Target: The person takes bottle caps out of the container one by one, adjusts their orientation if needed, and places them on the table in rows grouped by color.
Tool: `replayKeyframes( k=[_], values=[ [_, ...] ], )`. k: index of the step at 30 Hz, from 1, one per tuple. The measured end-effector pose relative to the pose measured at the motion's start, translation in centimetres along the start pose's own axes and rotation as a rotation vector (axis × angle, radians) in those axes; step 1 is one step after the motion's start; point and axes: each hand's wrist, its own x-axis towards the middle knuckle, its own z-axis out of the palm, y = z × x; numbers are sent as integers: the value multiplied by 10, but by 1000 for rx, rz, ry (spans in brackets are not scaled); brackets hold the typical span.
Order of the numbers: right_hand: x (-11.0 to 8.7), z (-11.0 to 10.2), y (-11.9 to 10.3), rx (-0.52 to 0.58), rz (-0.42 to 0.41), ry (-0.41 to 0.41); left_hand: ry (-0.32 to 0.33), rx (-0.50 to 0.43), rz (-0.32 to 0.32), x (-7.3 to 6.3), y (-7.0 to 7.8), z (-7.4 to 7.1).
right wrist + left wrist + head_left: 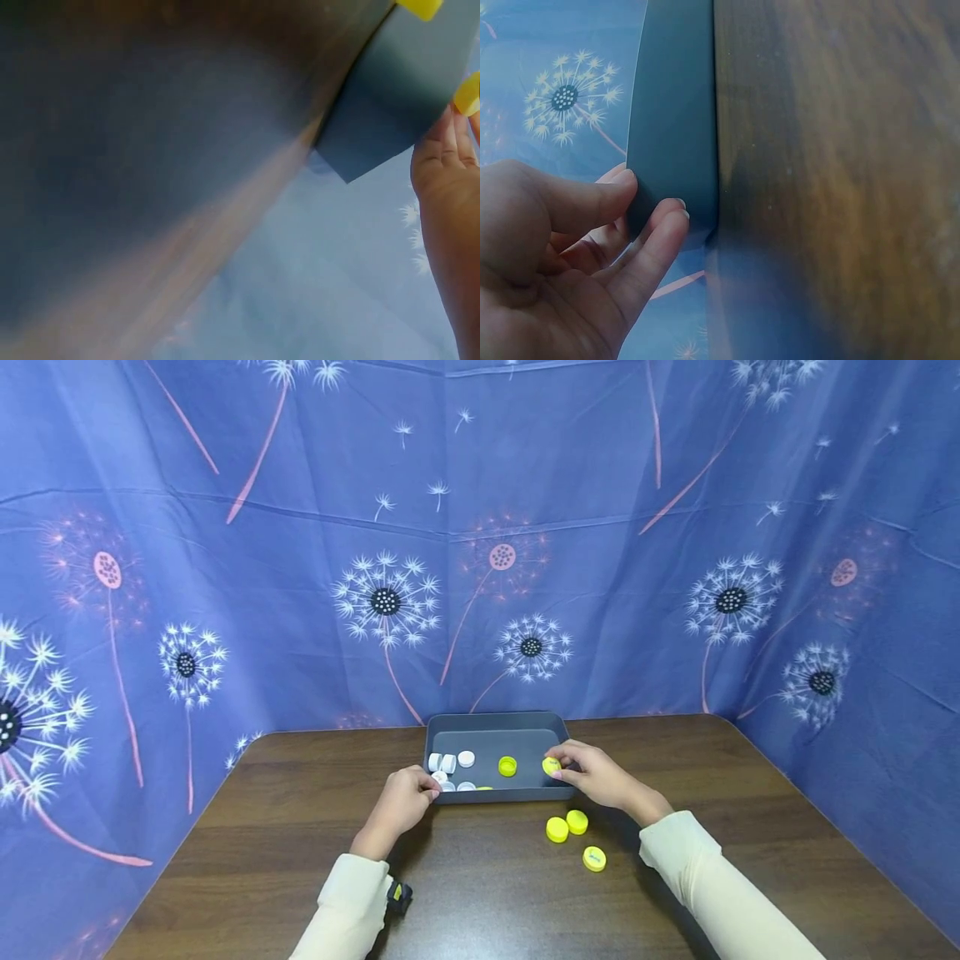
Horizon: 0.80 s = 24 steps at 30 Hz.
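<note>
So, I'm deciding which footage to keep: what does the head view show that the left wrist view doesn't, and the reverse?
Only head: white caps in the tray, yellow caps in and in front of it, the right hand holding one, and light sleeves.
Only left wrist: the palm side of the left hand.
Both: that hand gripping the tray, the wooden table and the blue dandelion-print cloth.
</note>
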Motion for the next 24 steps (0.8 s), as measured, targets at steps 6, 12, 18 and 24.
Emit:
replayKeyframes(
  k=[6, 12, 18, 24],
  values=[
    [-11, 0, -20, 42, -57, 15, -11, 0, -8, 1, 1, 1],
    [-24, 0, -40, 63, -112, -14, -10, -2, -12, 1, -1, 2],
    [-44, 0, -48, 92, -132, -35, -8, 2, 7, 3, 1, 3],
    [-53, 4, -52, 33, -102, -96, -5, 11, -8, 1, 3, 2]
  ],
)
